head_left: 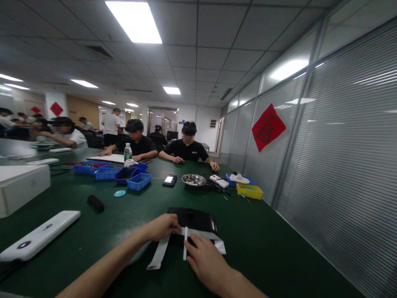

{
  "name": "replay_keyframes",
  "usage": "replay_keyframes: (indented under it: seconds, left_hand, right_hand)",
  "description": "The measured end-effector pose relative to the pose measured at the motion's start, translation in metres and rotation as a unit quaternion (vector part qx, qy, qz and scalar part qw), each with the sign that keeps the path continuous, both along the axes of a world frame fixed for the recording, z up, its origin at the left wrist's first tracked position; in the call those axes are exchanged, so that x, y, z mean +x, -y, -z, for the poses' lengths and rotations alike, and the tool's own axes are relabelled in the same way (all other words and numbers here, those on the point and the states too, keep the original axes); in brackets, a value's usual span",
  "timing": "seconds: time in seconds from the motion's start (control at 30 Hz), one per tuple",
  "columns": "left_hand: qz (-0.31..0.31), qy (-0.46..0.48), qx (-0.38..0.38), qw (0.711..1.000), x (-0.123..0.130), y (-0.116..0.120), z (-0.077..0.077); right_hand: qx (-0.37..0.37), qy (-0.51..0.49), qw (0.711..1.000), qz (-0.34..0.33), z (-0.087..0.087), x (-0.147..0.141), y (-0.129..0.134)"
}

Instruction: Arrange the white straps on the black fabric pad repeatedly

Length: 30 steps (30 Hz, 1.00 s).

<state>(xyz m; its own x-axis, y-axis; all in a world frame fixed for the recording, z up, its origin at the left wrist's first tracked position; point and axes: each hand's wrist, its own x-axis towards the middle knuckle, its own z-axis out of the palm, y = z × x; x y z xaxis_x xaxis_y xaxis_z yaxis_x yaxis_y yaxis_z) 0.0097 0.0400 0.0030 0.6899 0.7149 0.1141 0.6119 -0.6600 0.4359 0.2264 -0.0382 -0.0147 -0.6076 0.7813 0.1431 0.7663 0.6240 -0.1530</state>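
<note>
A glossy black curved object (pixel 192 218) lies on the green table in front of me, with a pale grey strap (pixel 203 234) across its near side. The strap's loose end (pixel 159 254) hangs down to the left onto the table. My left hand (pixel 163 227) pinches the strap near its left bend, fingers curled. A narrow white strip (pixel 185 244) stands across the strap between my hands. My right hand (pixel 206 258) rests over the strap just right of the strip, its fingers extended and slightly apart; what lies under the fingertips is hidden.
A metal bowl (pixel 194 180), a phone (pixel 170 180), blue trays (pixel 139 181) and a yellow tray (pixel 249 191) stand farther back. At left are a white device (pixel 40 236), a black object (pixel 96 203) and a white box (pixel 25 188). People sit across the table.
</note>
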Motion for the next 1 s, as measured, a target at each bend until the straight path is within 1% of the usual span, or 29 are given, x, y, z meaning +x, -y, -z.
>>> replay_keyframes:
  seconds: [0.07,0.17,0.23,0.33,0.4,0.5,0.6,0.67,0.83,1.0]
  left_hand:
    - [-0.002,0.007,-0.001,1.000,-0.001,-0.002,0.002]
    - [-0.007,0.018,-0.005,1.000,-0.002,-0.005,0.007]
    - [-0.008,0.025,-0.008,1.000,-0.002,-0.006,0.008]
    - [-0.011,0.034,-0.016,0.999,-0.001,-0.008,0.009]
    - [-0.014,0.039,-0.017,0.999,-0.001,-0.008,0.010]
    - [-0.016,0.045,-0.019,0.999,-0.001,-0.009,0.012]
    - [-0.018,0.051,-0.029,0.998,-0.001,-0.010,0.012]
    - [-0.019,0.053,-0.036,0.998,-0.001,-0.010,0.011]
    - [-0.021,0.057,-0.045,0.997,-0.001,-0.009,0.008]
    - [-0.015,0.054,-0.042,0.998,-0.006,-0.012,0.011]
  right_hand:
    - [-0.011,0.005,1.000,0.000,0.000,0.001,0.002]
    - [-0.016,0.007,1.000,0.004,-0.008,0.000,0.002]
    - [-0.008,0.005,1.000,0.011,-0.015,-0.004,-0.002]
    - [0.017,0.008,0.999,0.047,-0.022,-0.012,-0.015]
    - [0.026,0.007,0.997,0.068,-0.023,-0.018,-0.025]
    - [0.009,0.005,0.997,0.075,-0.017,-0.021,-0.036]
    - [0.003,-0.004,0.997,0.074,-0.010,-0.019,-0.040]
    - [-0.001,-0.016,0.997,0.070,-0.008,-0.017,-0.040]
    - [-0.038,-0.027,0.997,0.065,-0.016,-0.015,-0.038]
    - [-0.052,-0.038,0.996,0.055,-0.025,-0.011,-0.033]
